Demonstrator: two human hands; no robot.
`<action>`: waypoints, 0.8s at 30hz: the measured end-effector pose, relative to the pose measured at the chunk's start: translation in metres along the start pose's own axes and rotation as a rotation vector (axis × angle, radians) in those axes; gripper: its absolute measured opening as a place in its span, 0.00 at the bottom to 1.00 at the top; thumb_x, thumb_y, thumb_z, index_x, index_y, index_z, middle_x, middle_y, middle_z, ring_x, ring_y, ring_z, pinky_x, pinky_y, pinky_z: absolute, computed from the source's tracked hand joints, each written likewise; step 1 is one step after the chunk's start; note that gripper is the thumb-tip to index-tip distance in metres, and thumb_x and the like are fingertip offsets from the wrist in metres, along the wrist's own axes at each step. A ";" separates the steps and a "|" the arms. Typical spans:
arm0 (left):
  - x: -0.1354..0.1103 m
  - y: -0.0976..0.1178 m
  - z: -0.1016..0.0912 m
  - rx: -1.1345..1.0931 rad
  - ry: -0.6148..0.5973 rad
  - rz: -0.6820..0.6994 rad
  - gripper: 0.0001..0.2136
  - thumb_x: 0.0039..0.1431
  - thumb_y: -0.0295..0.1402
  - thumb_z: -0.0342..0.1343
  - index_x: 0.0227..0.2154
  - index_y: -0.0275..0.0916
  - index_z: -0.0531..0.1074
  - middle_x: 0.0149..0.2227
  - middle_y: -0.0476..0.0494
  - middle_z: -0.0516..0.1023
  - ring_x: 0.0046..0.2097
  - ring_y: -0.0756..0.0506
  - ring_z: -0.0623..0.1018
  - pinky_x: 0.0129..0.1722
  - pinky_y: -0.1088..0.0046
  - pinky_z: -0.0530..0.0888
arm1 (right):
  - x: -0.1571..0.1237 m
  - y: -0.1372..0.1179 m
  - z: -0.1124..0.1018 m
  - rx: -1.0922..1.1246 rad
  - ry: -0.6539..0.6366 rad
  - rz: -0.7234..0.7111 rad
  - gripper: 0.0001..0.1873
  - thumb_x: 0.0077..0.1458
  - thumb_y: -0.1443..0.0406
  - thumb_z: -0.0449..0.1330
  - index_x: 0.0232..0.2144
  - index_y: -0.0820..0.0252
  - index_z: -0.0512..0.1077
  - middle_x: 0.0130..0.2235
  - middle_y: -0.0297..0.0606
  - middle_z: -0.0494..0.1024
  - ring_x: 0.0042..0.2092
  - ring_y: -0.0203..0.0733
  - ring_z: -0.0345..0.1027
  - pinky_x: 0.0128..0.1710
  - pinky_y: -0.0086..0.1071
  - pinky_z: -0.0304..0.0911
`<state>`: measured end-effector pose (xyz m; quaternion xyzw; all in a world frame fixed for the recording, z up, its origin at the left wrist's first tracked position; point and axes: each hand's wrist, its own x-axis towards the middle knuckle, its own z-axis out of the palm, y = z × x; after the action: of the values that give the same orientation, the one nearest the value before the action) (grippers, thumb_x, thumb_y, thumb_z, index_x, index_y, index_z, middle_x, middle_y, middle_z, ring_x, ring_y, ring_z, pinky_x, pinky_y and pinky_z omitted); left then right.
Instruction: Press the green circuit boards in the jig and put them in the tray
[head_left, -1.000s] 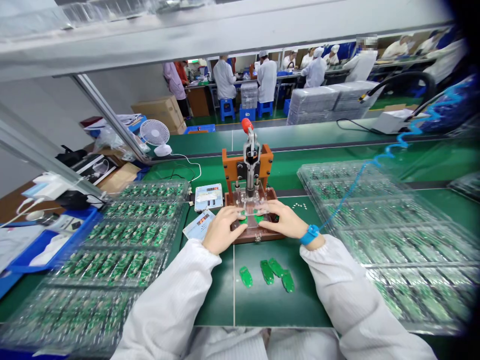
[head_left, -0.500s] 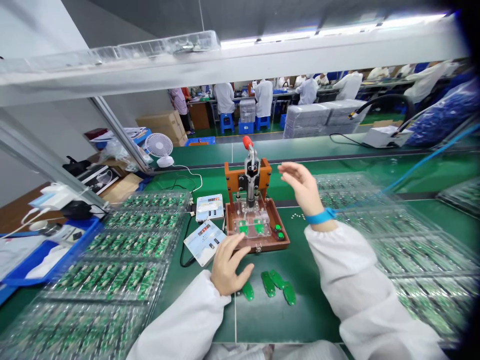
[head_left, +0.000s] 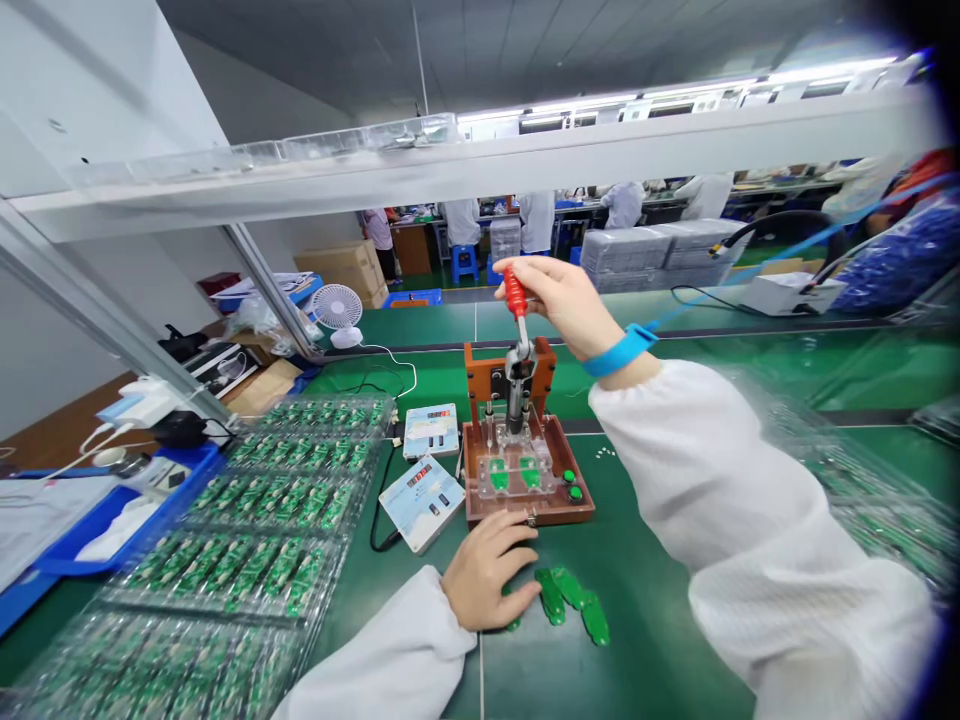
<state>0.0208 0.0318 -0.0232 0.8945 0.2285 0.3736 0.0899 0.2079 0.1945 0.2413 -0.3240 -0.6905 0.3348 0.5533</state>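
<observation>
A brown press fixture [head_left: 525, 505] stands on the green mat with two green circuit boards [head_left: 514, 472] under its clear plate. My right hand [head_left: 566, 300] is raised and closed round the red-tipped lever [head_left: 514, 292] of the fixture. A blue wrist strap [head_left: 621, 350] sits on that wrist. My left hand [head_left: 487, 578] rests on the mat in front of the fixture, fingers curled over a loose green board [head_left: 513, 622]. Three more loose green boards [head_left: 574, 600] lie just to its right.
Clear trays of green boards [head_left: 262, 530] stretch along the left, more trays [head_left: 870, 480] on the right. Two small meters [head_left: 424, 465] sit left of the fixture. A white fan [head_left: 337, 310] stands behind. Other people in white coats work at far benches.
My right hand left the fixture's plate, rose and took hold of the red lever. My left hand drew back from the fixture onto a loose board on the mat. The view tilted upward.
</observation>
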 end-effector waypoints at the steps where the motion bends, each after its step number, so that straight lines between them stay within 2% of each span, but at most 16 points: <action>1: 0.000 0.000 0.000 -0.007 0.003 -0.007 0.10 0.65 0.36 0.56 0.45 0.37 0.75 0.51 0.34 0.81 0.61 0.35 0.75 0.62 0.51 0.73 | -0.012 -0.010 0.002 -0.012 0.019 -0.101 0.17 0.70 0.53 0.60 0.47 0.60 0.78 0.38 0.38 0.83 0.39 0.38 0.78 0.39 0.30 0.75; 3: 0.000 0.001 -0.001 -0.023 0.011 -0.015 0.10 0.66 0.36 0.56 0.44 0.37 0.75 0.50 0.35 0.81 0.61 0.36 0.75 0.62 0.52 0.72 | -0.045 -0.027 0.006 -0.105 0.058 -0.284 0.14 0.72 0.58 0.58 0.51 0.58 0.77 0.42 0.36 0.83 0.41 0.38 0.78 0.44 0.33 0.75; 5: 0.001 0.001 -0.001 -0.039 0.014 -0.023 0.09 0.66 0.36 0.56 0.44 0.37 0.76 0.49 0.36 0.81 0.61 0.37 0.75 0.62 0.53 0.72 | -0.079 -0.036 0.011 -0.243 0.092 -0.375 0.13 0.73 0.63 0.56 0.55 0.56 0.76 0.47 0.37 0.83 0.47 0.40 0.78 0.51 0.35 0.75; 7: 0.001 0.001 -0.001 -0.046 0.011 -0.029 0.09 0.67 0.36 0.56 0.43 0.37 0.76 0.49 0.37 0.81 0.62 0.37 0.75 0.63 0.53 0.71 | -0.109 -0.037 0.015 -0.353 0.086 -0.435 0.16 0.73 0.68 0.55 0.58 0.55 0.74 0.52 0.37 0.81 0.52 0.41 0.77 0.56 0.35 0.73; 10: 0.002 0.002 -0.001 -0.052 0.010 -0.039 0.08 0.66 0.34 0.56 0.43 0.38 0.76 0.49 0.38 0.81 0.62 0.37 0.74 0.64 0.53 0.70 | -0.138 -0.026 0.022 -0.408 0.079 -0.477 0.21 0.71 0.72 0.55 0.62 0.55 0.71 0.57 0.37 0.79 0.59 0.41 0.73 0.63 0.35 0.68; 14: 0.003 0.003 -0.001 -0.069 0.016 -0.052 0.06 0.65 0.32 0.57 0.42 0.38 0.75 0.49 0.40 0.81 0.61 0.38 0.74 0.63 0.55 0.70 | -0.156 -0.005 0.031 -0.349 0.120 -0.438 0.25 0.69 0.76 0.55 0.63 0.53 0.70 0.61 0.36 0.76 0.64 0.42 0.68 0.68 0.36 0.64; 18: 0.003 0.003 0.000 -0.082 0.021 -0.058 0.06 0.65 0.30 0.57 0.43 0.38 0.75 0.49 0.40 0.81 0.61 0.38 0.74 0.63 0.56 0.71 | -0.171 0.022 0.040 -0.273 0.127 -0.450 0.29 0.67 0.80 0.54 0.64 0.51 0.70 0.62 0.34 0.75 0.67 0.46 0.64 0.68 0.42 0.65; 24: 0.004 0.004 0.001 -0.077 0.002 -0.080 0.06 0.66 0.29 0.56 0.42 0.38 0.75 0.48 0.40 0.81 0.61 0.39 0.74 0.63 0.56 0.71 | -0.180 0.052 0.047 -0.263 0.122 -0.492 0.33 0.66 0.81 0.54 0.67 0.50 0.66 0.64 0.36 0.72 0.70 0.47 0.58 0.69 0.44 0.63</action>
<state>0.0258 0.0300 -0.0203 0.8801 0.2495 0.3794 0.1389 0.1980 0.0718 0.0929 -0.2354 -0.7513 0.0778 0.6116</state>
